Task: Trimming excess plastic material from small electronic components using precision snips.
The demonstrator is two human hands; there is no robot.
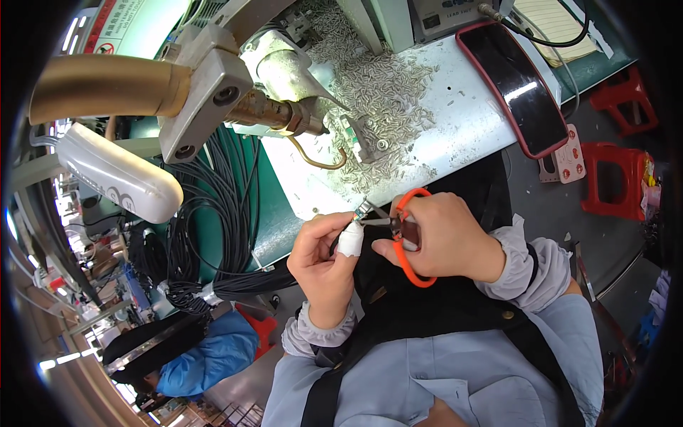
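Observation:
My left hand (324, 257) pinches the end of a black cable, whose small connector tip (362, 209) sticks up between thumb and a forefinger wrapped in white tape. My right hand (445, 238) grips orange-handled cutters (407, 245); their dark jaws meet the cable tip just right of the left thumb. Both hands hover above my lap, just in front of the white bench edge (313, 206).
A heap of small metal offcuts (384, 92) covers the bench. A phone in a red case (523, 85) lies at right. A metal machine head with brass parts (235, 92) overhangs at left. A bundle of black cables (213, 213) hangs left; red stools (615, 178) stand right.

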